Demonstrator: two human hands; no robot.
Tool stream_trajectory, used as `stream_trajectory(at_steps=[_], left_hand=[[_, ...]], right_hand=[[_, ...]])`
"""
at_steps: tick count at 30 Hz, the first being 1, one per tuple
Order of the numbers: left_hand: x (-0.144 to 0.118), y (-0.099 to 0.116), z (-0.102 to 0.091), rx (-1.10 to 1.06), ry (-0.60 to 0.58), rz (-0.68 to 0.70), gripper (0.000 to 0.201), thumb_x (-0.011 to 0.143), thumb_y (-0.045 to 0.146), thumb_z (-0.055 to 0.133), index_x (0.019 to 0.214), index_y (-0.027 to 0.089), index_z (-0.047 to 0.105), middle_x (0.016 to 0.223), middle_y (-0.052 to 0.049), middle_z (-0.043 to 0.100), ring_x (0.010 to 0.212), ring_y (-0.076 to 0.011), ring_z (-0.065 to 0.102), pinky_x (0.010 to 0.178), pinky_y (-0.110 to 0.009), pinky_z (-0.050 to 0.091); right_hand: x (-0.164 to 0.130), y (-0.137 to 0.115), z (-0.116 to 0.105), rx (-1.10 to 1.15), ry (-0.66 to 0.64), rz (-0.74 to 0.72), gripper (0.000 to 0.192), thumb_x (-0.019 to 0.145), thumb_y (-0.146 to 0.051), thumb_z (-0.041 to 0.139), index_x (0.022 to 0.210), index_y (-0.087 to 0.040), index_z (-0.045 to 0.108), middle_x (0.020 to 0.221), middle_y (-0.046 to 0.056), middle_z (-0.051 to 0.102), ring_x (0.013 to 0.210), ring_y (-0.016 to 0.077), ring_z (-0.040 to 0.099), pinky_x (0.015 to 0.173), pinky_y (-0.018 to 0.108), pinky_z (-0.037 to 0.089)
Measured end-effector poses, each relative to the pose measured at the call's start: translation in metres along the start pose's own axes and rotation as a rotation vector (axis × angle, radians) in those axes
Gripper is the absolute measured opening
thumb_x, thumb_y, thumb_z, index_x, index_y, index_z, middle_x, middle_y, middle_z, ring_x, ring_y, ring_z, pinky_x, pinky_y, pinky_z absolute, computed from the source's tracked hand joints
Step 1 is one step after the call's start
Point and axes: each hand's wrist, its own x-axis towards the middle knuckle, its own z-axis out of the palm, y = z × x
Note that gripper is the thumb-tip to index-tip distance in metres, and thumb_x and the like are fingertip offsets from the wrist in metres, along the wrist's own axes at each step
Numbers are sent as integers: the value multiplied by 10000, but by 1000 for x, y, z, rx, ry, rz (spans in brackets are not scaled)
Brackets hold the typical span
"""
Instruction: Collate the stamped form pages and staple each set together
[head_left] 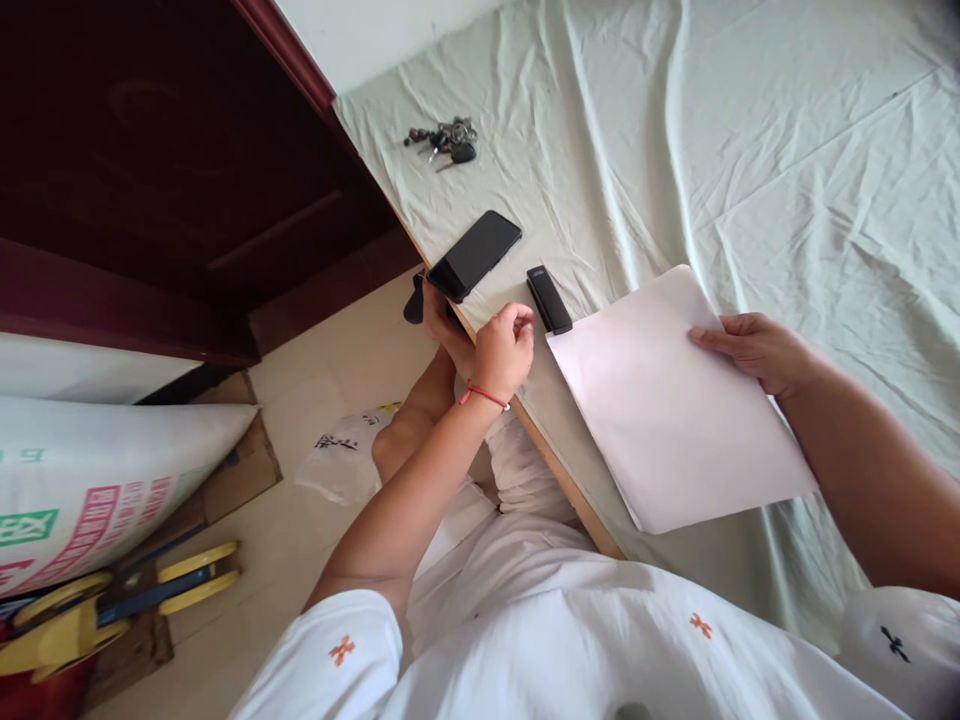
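Note:
A sheet of pale pink paper (660,400) lies on the cloth-covered table (750,150), tilted, near the front edge. My right hand (754,348) rests flat on the sheet's upper right edge. My left hand (504,350), with a red string at the wrist, hovers over the table edge with fingers curled and nothing visible in it. It is just left of a black stapler (547,299) that lies by the paper's top left corner. A black phone (474,254) lies above my left hand, overhanging the table edge.
A bunch of keys (446,141) lies at the table's far left corner. A dark wooden door (165,170) stands to the left. On the floor are a printed sack (97,480), cardboard, a yellow and blue tool (112,600) and a white bag (341,455).

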Motion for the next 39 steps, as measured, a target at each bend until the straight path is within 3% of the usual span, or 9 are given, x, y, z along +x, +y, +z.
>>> stream_trajectory(at_steps=[3, 6, 12, 18, 23, 28, 32, 35, 39], left_hand=[[-2, -4, -4, 77, 35, 376, 448, 901, -3, 395, 1162, 194, 701, 1297, -81, 709, 1277, -206, 613, 1139, -425, 470], [-4, -7, -5, 104, -50, 568, 555, 921, -21, 336, 1283, 226, 676, 1387, -53, 678, 1398, -178, 534, 1205, -451, 418], [-3, -23, 5, 183, -89, 632, 548, 957, 3, 344, 1339, 242, 656, 1419, -58, 662, 1400, -178, 550, 1225, -495, 394], [-5, -31, 13, 142, -70, 644, 559, 924, -17, 357, 1320, 221, 672, 1417, -53, 663, 1408, -169, 540, 1197, -446, 456], [-2, -13, 7, 167, -134, 525, 567, 870, -36, 391, 1267, 220, 704, 1392, -46, 681, 1393, -173, 557, 1191, -442, 461], [-10, 0, -6, -21, -115, 415, 496, 889, 43, 468, 1317, 206, 660, 1458, -78, 629, 1411, -183, 532, 1211, -423, 418], [-50, 2, -16, -367, 19, 108, 331, 968, 336, 556, 1237, 184, 676, 1370, -136, 674, 1267, -215, 635, 1017, -351, 551], [-94, 4, -18, -774, -171, -178, 470, 944, 591, 544, 982, 164, 735, 1084, -133, 772, 1050, -231, 723, 889, -348, 590], [-148, 6, -19, -1186, -351, -461, 642, 819, 762, 607, 937, 152, 767, 1012, -149, 790, 1052, -298, 730, 899, -400, 587]], right_hand=[[4, 5, -2, 3, -3, -2, 140, 847, -266, 791, 892, -138, 759, 749, 98, 768, 533, 212, 712, 472, 296, 598], [7, 10, -3, -1, -6, -1, 127, 873, -256, 765, 888, -130, 754, 732, 98, 764, 522, 207, 707, 481, 291, 599], [8, 13, -4, 3, -3, 16, 173, 864, -297, 779, 916, -135, 753, 730, 103, 763, 518, 209, 704, 483, 290, 598], [10, 13, -4, 6, -6, 3, 155, 847, -288, 788, 896, -145, 757, 733, 93, 765, 529, 211, 706, 478, 291, 591], [3, 17, -3, 52, -3, -37, 216, 783, -328, 845, 844, -142, 754, 706, 111, 756, 512, 207, 686, 469, 284, 564], [-28, 34, -9, 87, 23, -65, 293, 659, -373, 915, 784, -168, 748, 688, 102, 754, 504, 206, 672, 430, 266, 546], [-58, 52, -17, 202, 79, -88, 281, 622, -394, 930, 758, -221, 755, 668, 78, 745, 486, 211, 663, 412, 282, 545], [-71, 57, -7, 319, 114, -145, 250, 621, -374, 927, 742, -243, 752, 671, 48, 740, 497, 188, 660, 444, 274, 566], [-73, 56, 37, 344, 36, -222, 277, 636, -404, 903, 793, -236, 748, 714, 16, 745, 534, 164, 664, 484, 266, 570]])
